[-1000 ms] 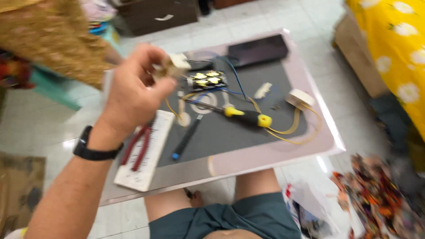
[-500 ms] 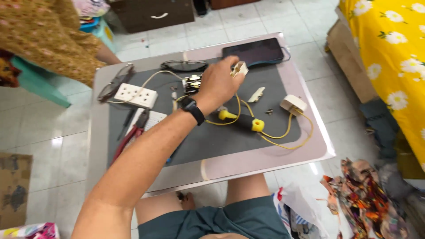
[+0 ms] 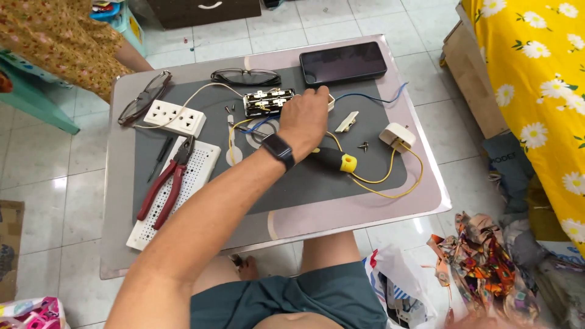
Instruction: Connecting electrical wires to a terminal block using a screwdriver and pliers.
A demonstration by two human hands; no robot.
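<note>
My left hand [image 3: 304, 117], a dark watch on its wrist, reaches across the low table [image 3: 426, 201]. Its fingers are curled down over a small white part [image 3: 331, 102] with a blue wire [image 3: 372, 97], just below a dark phone [image 3: 344, 63]. A black switch module [image 3: 268, 102] lies left of the hand. A yellow and black screwdriver [image 3: 338, 161] sits under the wrist. Nearby are a white rocker piece [image 3: 347, 121], small screws [image 3: 364, 145] and a white plug [image 3: 396, 134] on a yellow wire [image 3: 390, 183]. My right hand is out of view.
On the left lie a white socket strip [image 3: 175, 117], red pliers [image 3: 164, 189] on a white perforated board [image 3: 204, 161], and two pairs of glasses [image 3: 245, 76]. Another person in floral cloth [image 3: 55, 36] sits at the far left. A yellow flowered sheet [image 3: 536, 91] hangs right; bags and cloth [image 3: 481, 256] lie below.
My left hand was raised close to the camera with the white part, then moved out over the table and came down beside the phone. The view has tilted down.
</note>
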